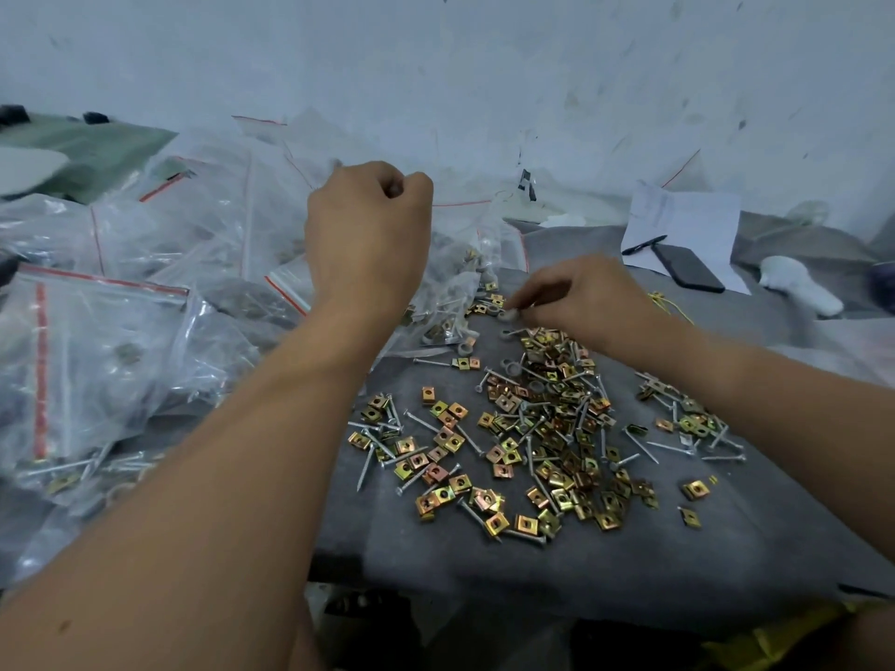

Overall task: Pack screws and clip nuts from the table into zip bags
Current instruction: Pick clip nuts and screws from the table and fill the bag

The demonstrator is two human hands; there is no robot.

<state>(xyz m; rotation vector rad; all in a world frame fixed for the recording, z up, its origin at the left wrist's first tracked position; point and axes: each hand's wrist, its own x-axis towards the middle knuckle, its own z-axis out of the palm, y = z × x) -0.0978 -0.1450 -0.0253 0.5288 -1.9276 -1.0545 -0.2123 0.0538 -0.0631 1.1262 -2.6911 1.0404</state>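
A loose pile of brass-coloured clip nuts and silver screws lies spread on the grey table cover. Raised above the pile's far left, my left hand is curled into a fist and grips the top edge of a clear zip bag. That bag hangs under it with screws and clip nuts at its bottom. At the far edge of the pile, my right hand reaches down and its fingertips pinch a small grey round part.
Filled clear zip bags with red seal lines are heaped on the left. At the back right lie a black phone, a pen and a sheet of paper. A white object and a yellow tie lie nearby.
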